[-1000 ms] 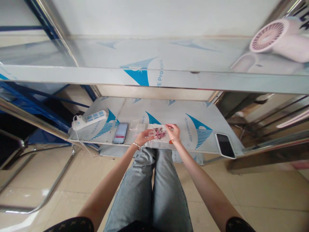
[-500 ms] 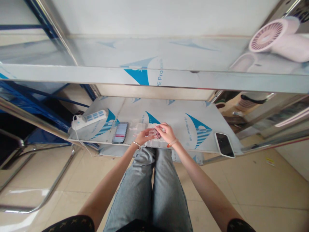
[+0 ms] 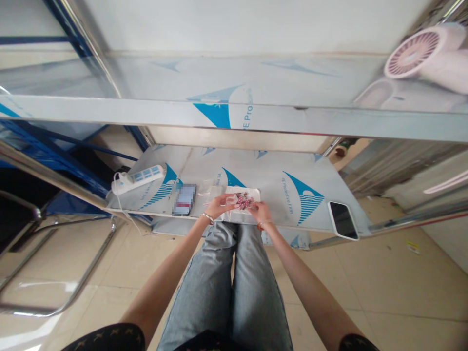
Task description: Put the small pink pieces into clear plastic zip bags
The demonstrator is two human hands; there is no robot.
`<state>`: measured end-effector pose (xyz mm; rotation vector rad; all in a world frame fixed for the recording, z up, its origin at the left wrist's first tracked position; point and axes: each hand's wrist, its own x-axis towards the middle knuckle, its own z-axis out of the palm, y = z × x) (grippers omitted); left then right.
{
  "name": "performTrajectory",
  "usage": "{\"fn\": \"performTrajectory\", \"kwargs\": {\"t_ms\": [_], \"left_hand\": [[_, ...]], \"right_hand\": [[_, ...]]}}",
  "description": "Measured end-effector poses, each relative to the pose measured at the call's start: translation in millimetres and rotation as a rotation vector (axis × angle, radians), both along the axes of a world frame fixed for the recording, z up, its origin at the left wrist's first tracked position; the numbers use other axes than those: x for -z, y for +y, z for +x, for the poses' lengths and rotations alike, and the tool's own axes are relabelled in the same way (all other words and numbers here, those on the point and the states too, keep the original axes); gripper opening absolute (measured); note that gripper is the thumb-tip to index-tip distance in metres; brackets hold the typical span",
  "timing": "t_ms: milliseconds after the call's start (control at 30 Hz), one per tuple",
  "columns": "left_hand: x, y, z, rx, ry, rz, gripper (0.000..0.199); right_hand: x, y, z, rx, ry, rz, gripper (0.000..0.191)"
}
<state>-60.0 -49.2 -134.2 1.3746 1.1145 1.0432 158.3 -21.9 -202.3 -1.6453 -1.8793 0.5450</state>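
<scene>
A cluster of small pink and dark red beads [image 3: 244,201], like a beaded ornament, is in front of a white sheet [image 3: 254,193] near the front edge of the lower shelf. My left hand [image 3: 218,206] is closed at its left side, thumb and fingers curved around a pale, see-through part. On the right, my right hand [image 3: 261,213] pinches the lower edge of the cluster with its fingertips. The exact shape of the ornament is too small to make out. Clear plastic bags [image 3: 206,191] lie just left of my left hand.
Left on the lower shelf [image 3: 270,165] are a phone with a lit screen [image 3: 185,200] and a white power strip [image 3: 141,179] with a cable. A white-edged phone [image 3: 343,220] lies at the right. The upper shelf [image 3: 146,109] spans above, holding a pink fan [image 3: 415,53].
My right hand has moved down and right, from over the beads to their lower right edge, uncovering the cluster and white sheet. My left hand stays nearly in place. The view has shifted slightly.
</scene>
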Motion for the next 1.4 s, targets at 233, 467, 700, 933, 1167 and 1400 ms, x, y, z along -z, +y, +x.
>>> {"fn": "performTrajectory", "kwargs": {"t_ms": [233, 467, 700, 933, 1167, 1400], "left_hand": [[3.0, -1.3, -3.9, 0.010, -0.027, -0.011, 0.059], [1.7, -3.3, -6.7, -0.022, 0.014, 0.001, 0.057], [0.9, -5.8, 1.6, -0.014, 0.068, 0.035, 0.055], [-5.5, -5.3, 3.8, 0.003, 0.125, 0.088, 0.050], [-1.8, -4.6, -0.4, -0.003, 0.084, 0.055, 0.052], [6.6, -4.0, -0.3, -0.005, 0.070, 0.058, 0.054]], "right_hand": [[6.2, 6.1, -8.9, 0.066, -0.085, -0.029, 0.012], [8.5, 5.8, -3.7, 0.093, 0.152, 0.032, 0.015], [-43.4, 6.9, -19.9, 0.071, 0.492, 0.167, 0.032], [-91.9, -12.7, -45.6, -0.211, 0.418, 0.245, 0.023], [-75.1, -3.0, -31.4, -0.125, 0.361, 0.235, 0.017], [-16.7, 3.3, -15.0, -0.143, -0.013, -0.043, 0.008]]}}
